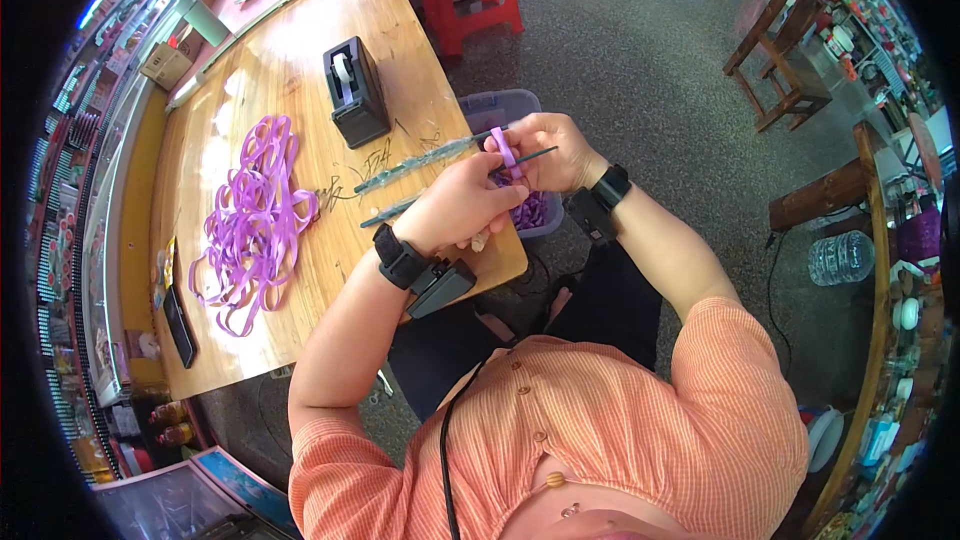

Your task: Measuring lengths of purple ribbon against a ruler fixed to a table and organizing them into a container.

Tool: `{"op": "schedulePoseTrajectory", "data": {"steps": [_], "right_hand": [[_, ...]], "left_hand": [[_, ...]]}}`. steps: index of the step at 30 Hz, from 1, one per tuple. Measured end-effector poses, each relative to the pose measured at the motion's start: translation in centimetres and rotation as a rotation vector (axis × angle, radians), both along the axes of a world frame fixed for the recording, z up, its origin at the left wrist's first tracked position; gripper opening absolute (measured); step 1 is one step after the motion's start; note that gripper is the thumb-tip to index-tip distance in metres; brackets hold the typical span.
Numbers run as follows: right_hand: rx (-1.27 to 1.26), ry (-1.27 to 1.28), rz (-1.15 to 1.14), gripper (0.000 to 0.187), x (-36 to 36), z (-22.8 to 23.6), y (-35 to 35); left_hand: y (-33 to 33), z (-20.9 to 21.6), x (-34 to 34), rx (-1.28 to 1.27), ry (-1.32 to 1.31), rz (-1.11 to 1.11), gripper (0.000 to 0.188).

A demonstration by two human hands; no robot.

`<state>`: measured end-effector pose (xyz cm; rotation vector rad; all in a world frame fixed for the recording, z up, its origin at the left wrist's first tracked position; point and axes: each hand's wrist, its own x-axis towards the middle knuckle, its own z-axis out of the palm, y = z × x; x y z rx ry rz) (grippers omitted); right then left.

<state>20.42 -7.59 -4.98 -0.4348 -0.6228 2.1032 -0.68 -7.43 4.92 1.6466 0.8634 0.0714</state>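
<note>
Both my hands meet over the table's right edge. My left hand (470,195) is closed around a thin dark stick (390,210), whose ends stick out on both sides of the fingers. A short purple ribbon (504,148) loops around the stick's upper part, between my two hands. My right hand (560,152) pinches this ribbon at the loop; its fingertips are partly hidden. Beside my left hand, a second thin stick in clear wrapping (420,160) lies slanted on the table. A tangled heap of purple ribbon (255,210) lies further left.
A black tape dispenser (357,95) stands on the wooden table (290,50). A dark phone (180,325) lies at the left edge. Under my hands, a clear plastic bin (545,215) holds purple pieces. A red stool (470,0) and wooden chair (785,65) stand beyond.
</note>
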Motion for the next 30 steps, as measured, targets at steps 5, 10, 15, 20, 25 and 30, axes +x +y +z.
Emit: {"op": "schedulePoseTrajectory", "data": {"steps": [5, 10, 15, 20, 25, 30], "right_hand": [[-0.101, -0.246, 0.051, 0.027, 0.6, 0.1, 1.4], [-0.048, -0.333, 0.023, 0.029, 1.1, 0.1, 0.8], [-0.009, -0.12, -0.013, 0.036, 2.0, -2.5, 0.5], [0.033, -0.084, -0.016, 0.029, -0.5, -2.2, 0.9], [0.069, -0.143, -0.133, 0.024, 0.1, -2.4, 0.4], [0.059, -0.115, -0.15, 0.025, -0.2, -1.6, -0.5]], "left_hand": [[0.2, -0.3, 0.2, -0.013, 0.001, -0.016, 0.043], [0.0, -0.4, 0.0, -0.016, -0.025, -0.001, 0.042], [-0.1, 0.7, 0.5, 0.025, -0.042, -0.046, 0.043], [-0.1, 0.1, 0.0, 0.027, 0.006, -0.002, 0.045], [0.0, 0.3, 0.4, -0.04, 0.022, -0.033, 0.053], [-0.5, 0.4, -0.1, -0.036, -0.039, -0.02, 0.059]]}}
